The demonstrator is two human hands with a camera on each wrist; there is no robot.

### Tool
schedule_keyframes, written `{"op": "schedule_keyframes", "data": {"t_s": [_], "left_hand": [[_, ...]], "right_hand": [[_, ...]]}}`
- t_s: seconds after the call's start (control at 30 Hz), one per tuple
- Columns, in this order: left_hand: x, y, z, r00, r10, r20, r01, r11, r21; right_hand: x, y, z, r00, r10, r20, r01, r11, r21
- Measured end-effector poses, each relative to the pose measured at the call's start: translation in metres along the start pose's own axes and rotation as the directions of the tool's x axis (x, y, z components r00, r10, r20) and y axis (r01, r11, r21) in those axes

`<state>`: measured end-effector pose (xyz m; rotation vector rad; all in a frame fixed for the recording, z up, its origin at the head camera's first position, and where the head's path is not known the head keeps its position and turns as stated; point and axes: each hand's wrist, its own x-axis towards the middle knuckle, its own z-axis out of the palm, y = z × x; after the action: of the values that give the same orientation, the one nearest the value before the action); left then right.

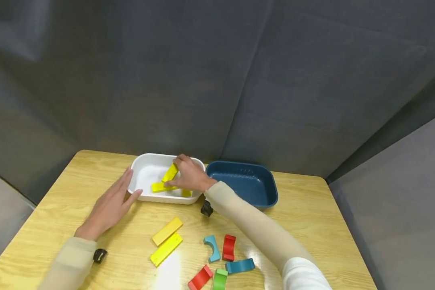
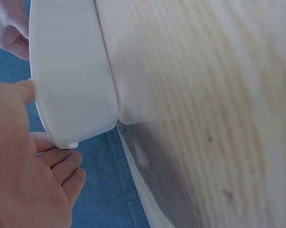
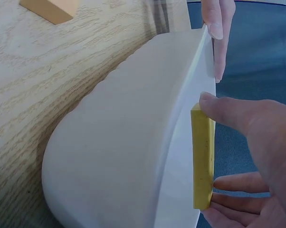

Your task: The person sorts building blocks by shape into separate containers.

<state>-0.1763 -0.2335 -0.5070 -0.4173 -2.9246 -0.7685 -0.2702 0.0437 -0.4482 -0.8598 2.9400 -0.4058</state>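
Note:
My right hand (image 1: 192,175) reaches into a white tub (image 1: 145,159) and pinches a yellow block (image 3: 202,159) by its ends between thumb and fingers. Below that hand, inside the tub, lie another yellow block (image 1: 158,187) and part of a further one at the front right corner. At the tub's left end my left hand (image 1: 110,205) rests against the rim, fingers extended along the side and thumb at the front edge. The left wrist view shows this hand (image 2: 33,175) at the tub's outer corner.
A dark blue tub (image 1: 246,183) stands right of the white one, partly behind my right forearm. Two yellow blocks (image 1: 166,249) lie on the wooden table (image 1: 123,257) in front. Nearer are curved blocks: red (image 1: 228,247), light blue (image 1: 212,247), dark blue (image 1: 240,266) and green (image 1: 220,278).

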Motion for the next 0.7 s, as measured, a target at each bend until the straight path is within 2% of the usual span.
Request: {"op": "schedule_keyframes", "data": {"t_s": [0.3, 0.53, 0.7], "left_hand": [[-0.001, -0.001, 0.002, 1.000, -0.008, 0.005, 0.008, 1.000, 0.004], [-0.001, -0.002, -0.002, 1.000, -0.012, -0.003, 0.012, 1.000, 0.008], [-0.003, -0.003, 0.000, 1.000, -0.015, 0.001, 0.015, 1.000, 0.000]], "right_hand": [[0.004, -0.003, 0.002, 0.999, 0.018, 0.028, -0.019, 1.000, 0.016], [0.010, -0.009, 0.004, 0.999, 0.033, 0.019, -0.034, 0.999, 0.003], [0.008, -0.014, 0.005, 1.000, 0.029, 0.011, -0.029, 0.999, -0.019]]}}
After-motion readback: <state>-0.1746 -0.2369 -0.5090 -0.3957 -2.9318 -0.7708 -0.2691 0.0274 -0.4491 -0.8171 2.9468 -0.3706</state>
